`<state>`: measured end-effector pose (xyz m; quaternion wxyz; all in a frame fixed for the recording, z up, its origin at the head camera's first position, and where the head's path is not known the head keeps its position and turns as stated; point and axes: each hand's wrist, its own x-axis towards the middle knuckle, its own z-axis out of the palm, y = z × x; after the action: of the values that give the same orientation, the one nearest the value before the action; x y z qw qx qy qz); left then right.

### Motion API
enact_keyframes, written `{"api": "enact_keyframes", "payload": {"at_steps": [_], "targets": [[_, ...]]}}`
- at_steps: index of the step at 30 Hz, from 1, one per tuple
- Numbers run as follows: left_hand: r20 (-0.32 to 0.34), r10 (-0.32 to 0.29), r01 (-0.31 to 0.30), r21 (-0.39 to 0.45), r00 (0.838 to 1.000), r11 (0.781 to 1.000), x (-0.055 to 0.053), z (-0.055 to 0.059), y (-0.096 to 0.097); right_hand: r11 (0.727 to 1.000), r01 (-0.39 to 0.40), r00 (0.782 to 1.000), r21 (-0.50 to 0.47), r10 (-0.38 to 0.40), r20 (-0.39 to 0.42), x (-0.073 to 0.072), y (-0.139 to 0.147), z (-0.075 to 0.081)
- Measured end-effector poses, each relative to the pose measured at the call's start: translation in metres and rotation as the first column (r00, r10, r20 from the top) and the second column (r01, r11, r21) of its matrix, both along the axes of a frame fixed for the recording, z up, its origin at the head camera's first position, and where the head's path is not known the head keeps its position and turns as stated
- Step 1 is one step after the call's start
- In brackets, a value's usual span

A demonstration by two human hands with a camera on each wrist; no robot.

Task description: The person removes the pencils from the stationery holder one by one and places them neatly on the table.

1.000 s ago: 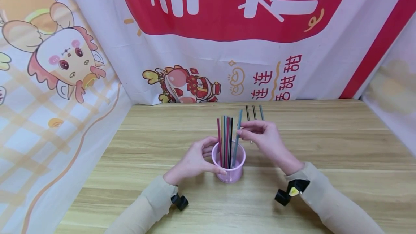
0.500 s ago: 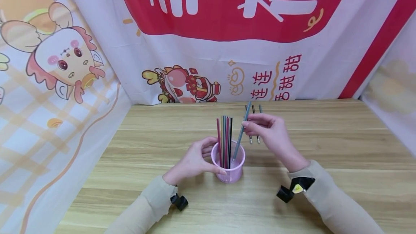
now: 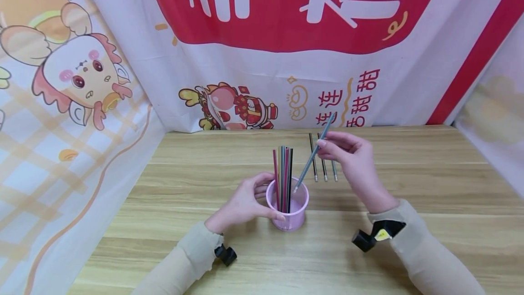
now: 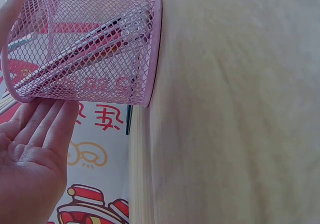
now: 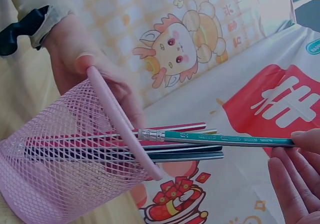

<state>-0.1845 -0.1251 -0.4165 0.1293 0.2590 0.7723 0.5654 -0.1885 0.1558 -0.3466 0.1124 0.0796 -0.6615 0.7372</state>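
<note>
My left hand holds the pink mesh pencil cup from its left side, thumb across the near rim and fingers behind. The cup stands upright on the table. Several pencils, red, black, yellow and teal-grey, lean together inside. Between thumb and fingertips, my right hand pinches a teal pencil. It slants with its metal ferrule and eraser end low at the cup's mouth. In the left wrist view, the cup's mesh wall shows the pencils tilted inside; my left fingers lie against it.
Behind my right hand, three pencils lie side by side on the wooden table, two dark and one teal, partly covered. A printed cloth hangs along the table's far edge, and another patterned cloth hangs at the left.
My right hand has moved up, right and away from me, drawing the teal pencil upward and tilting it more. The left hand and cup have stayed put. The teal pencil on the table shows more.
</note>
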Motion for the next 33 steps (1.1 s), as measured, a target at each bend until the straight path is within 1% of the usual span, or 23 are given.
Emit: {"api": "enact_keyframes", "payload": {"at_steps": [9,17,21,26,33], "targets": [[0.004,-0.007,0.007,0.012,1.0,1.0,-0.001,-0.001,0.0,0.994,0.066,0.997,-0.084,-0.069,-0.038,-0.002,0.014,0.009],[0.009,-0.021,0.021,0.029,1.0,0.999,-0.001,-0.001,0.001,0.99,0.1,0.994,-0.095,-0.103,-0.027,-0.005,0.029,0.013],[0.005,-0.019,0.018,0.023,1.0,1.0,-0.001,-0.001,0.001,0.988,0.113,0.993,-0.108,-0.115,-0.014,-0.006,0.036,0.015],[0.004,-0.018,0.018,0.021,1.0,1.0,-0.001,-0.001,0.001,0.987,0.114,0.993,-0.111,-0.112,0.024,-0.01,0.042,0.013],[0.003,-0.012,0.012,0.019,1.0,1.0,0.0,0.0,0.001,0.99,0.134,0.988,-0.046,-0.13,0.089,-0.02,0.048,0.005]]}}
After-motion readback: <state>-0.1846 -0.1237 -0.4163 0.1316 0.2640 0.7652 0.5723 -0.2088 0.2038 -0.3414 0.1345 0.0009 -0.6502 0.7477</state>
